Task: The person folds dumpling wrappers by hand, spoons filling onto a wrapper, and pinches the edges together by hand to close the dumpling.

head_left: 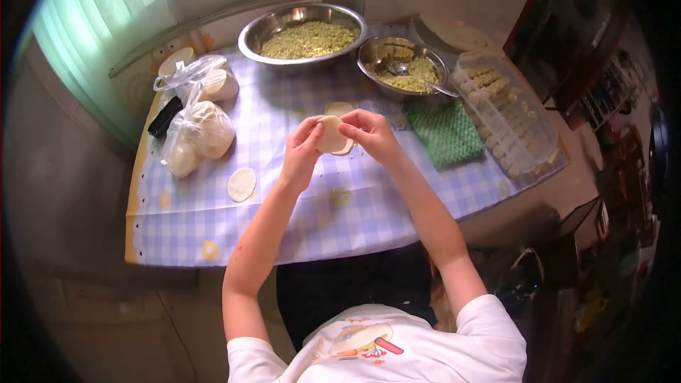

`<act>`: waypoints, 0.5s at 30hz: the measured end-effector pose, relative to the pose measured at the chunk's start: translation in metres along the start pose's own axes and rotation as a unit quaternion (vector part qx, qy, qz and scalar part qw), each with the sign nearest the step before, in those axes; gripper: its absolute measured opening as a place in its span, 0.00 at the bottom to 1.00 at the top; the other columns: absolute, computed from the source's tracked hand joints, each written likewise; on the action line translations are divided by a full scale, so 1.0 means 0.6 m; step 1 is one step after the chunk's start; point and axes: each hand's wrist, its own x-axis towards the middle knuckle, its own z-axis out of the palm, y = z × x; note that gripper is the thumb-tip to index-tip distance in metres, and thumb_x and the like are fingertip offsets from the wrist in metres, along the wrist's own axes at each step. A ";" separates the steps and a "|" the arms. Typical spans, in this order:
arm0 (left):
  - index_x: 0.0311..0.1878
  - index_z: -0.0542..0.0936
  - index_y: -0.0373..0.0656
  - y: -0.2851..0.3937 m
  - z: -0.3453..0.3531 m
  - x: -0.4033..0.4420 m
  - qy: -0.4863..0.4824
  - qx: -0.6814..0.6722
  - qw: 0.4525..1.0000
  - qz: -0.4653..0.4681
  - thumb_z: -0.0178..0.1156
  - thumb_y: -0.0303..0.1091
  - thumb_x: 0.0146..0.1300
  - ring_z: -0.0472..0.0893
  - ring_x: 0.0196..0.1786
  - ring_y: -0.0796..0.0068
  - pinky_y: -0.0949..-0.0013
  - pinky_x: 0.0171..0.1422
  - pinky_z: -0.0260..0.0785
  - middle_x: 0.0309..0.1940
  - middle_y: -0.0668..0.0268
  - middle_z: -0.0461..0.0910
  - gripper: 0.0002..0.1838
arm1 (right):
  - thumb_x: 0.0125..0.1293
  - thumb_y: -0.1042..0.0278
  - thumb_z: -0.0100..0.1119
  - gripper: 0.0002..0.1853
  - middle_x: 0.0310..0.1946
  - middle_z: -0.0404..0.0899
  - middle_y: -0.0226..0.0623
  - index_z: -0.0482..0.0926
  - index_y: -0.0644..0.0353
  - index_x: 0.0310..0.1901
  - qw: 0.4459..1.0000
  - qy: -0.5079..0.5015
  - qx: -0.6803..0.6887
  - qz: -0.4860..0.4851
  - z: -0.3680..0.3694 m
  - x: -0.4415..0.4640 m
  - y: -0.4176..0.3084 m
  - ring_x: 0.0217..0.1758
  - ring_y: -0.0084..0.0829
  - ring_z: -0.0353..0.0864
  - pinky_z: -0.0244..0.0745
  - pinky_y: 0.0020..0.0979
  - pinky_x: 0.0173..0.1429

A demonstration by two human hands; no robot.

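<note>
A round dumpling wrapper [331, 139] is held up between my two hands over the middle of the table. My left hand [303, 147] pinches its left edge with thumb and fingers, while my right hand [374, 136] grips the upper right edge. Just behind it, another pale wrapper [340, 108] shows on the tablecloth, partly hidden by my fingers. A further flat wrapper [242, 184] lies alone to the left of my left forearm. No filling is visible on the held wrapper.
A large steel bowl [245, 48] of green filling stands at the back, beside a smaller bowl [370, 79] with filling and a spoon. Right are a green cloth [445, 135] and a plastic tray [505, 143] of dumplings. Left, plastic bags [206, 131] hold dough near a black object [165, 116].
</note>
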 end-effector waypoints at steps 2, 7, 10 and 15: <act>0.38 0.68 0.39 -0.006 0.000 -0.005 0.004 0.025 1.000 -0.006 0.45 0.34 0.54 0.70 0.35 0.81 0.77 0.39 0.62 0.31 0.68 0.70 0.10 | 0.46 0.65 0.54 0.11 0.22 0.72 0.31 0.72 0.64 0.28 1.000 -0.001 -0.029 0.008 0.003 -0.002 0.002 0.25 0.18 0.68 0.64 0.19 0.30; 0.36 0.69 0.39 -0.004 0.004 -0.004 0.002 0.050 0.999 -0.015 0.49 0.32 0.51 0.69 0.34 0.83 0.80 0.37 0.61 0.29 0.69 0.71 0.10 | 0.47 0.68 0.53 0.07 0.18 0.72 0.31 0.72 0.63 0.24 0.999 0.033 -0.042 0.008 0.002 -0.002 0.009 0.21 0.18 0.68 0.63 0.20 0.25; 0.34 0.70 0.38 -0.016 -0.010 0.001 0.006 0.077 0.997 -0.015 0.51 0.32 0.50 0.69 0.33 0.83 0.80 0.37 0.60 0.28 0.69 0.71 0.10 | 0.47 0.68 0.52 0.07 0.17 0.71 0.31 0.72 0.63 0.23 0.995 0.047 -0.089 0.014 0.000 -0.003 0.009 0.20 0.18 0.68 0.63 0.20 0.24; 0.33 0.71 0.37 -0.017 -0.010 0.002 0.021 0.093 0.995 -0.001 0.52 0.31 0.49 0.70 0.32 0.83 0.80 0.37 0.60 0.27 0.68 0.72 0.09 | 0.47 0.68 0.53 0.07 0.17 0.71 0.31 0.72 0.63 0.23 0.994 0.039 -0.105 0.019 0.000 -0.005 0.001 0.20 0.18 0.69 0.64 0.20 0.24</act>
